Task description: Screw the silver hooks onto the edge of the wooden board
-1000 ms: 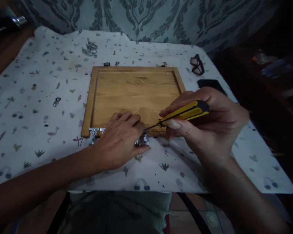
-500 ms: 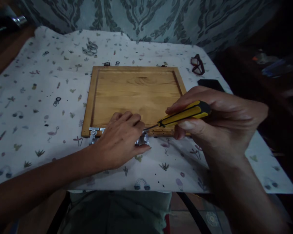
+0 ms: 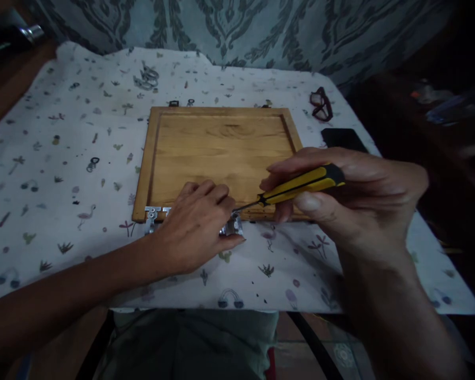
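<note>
Left hand [image 3: 198, 227]: fingers bent and bunched together over the near edge of a golden-brown, framed rectangular wooden panel [image 3: 221, 153]; cannot tell whether they grip anything beneath.
Right hand [image 3: 364, 206]: thumb and fingers pinch the handle of a thin-shafted, yellow-and-black screwdriver [image 3: 301, 187].
Screwdriver tip: at a shiny silver metal fitting [image 3: 234, 227], beside the left fingers; exact contact unclear.
Panel: flat on a white, print-patterned tablecloth [image 3: 114, 116].

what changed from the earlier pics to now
Since the first picture, the right hand has shifted rightward, its thumb farther back along the screwdriver, still held. The left hand stays over the metal hinge at the wooden panel's near edge.
</note>
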Demonstrator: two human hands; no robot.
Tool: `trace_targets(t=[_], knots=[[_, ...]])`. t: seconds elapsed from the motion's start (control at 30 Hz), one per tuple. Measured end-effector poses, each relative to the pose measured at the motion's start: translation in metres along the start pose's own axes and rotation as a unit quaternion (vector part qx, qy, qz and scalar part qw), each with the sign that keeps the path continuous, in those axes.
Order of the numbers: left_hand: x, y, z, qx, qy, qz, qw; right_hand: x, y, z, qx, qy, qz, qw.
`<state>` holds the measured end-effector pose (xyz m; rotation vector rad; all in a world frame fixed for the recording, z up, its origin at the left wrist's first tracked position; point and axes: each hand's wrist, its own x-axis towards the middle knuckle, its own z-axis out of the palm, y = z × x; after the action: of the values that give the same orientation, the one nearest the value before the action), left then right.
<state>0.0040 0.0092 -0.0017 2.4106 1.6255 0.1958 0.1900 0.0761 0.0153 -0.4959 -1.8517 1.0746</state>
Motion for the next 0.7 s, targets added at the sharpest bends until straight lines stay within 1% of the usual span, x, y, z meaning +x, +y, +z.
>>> trace_targets(t=[0.07, 0.17, 0.33, 0.47, 0.57, 0.7], knots=[[-0.0006, -0.0002, 0.0005, 0.0, 0.0, 0.001, 1.0, 0.0015, -0.0002, 0.0005, -0.003, 0.006, -0.009, 1.0], [-0.0015, -0.0014, 0.0024, 0.002, 0.006, 0.005, 1.0, 0.0026, 0.0006, 0.0032, -0.014, 0.032, -0.013, 0.999], [-0.0016, -0.0021, 0.004, 0.006, 0.019, 0.009, 1.0, -0.0015, 0.0017, 0.0066, -0.064, 0.067, -0.028, 0.995], [-0.0009, -0.0005, 0.0018, 0.006, 0.007, 0.005, 1.0, -0.0038, 0.0012, 0.0066, -0.108, 0.069, -0.026, 0.991], [-0.0007, -0.0001, 0.0011, 0.003, 0.0, 0.002, 1.0, -0.0036, 0.0012, 0.0066, -0.118, 0.072, -0.02, 0.99], [-0.0013, -0.0015, 0.0031, 0.0, 0.008, 0.001, 1.0, -0.0042, 0.0, 0.0088, -0.138, 0.087, -0.046, 0.986]])
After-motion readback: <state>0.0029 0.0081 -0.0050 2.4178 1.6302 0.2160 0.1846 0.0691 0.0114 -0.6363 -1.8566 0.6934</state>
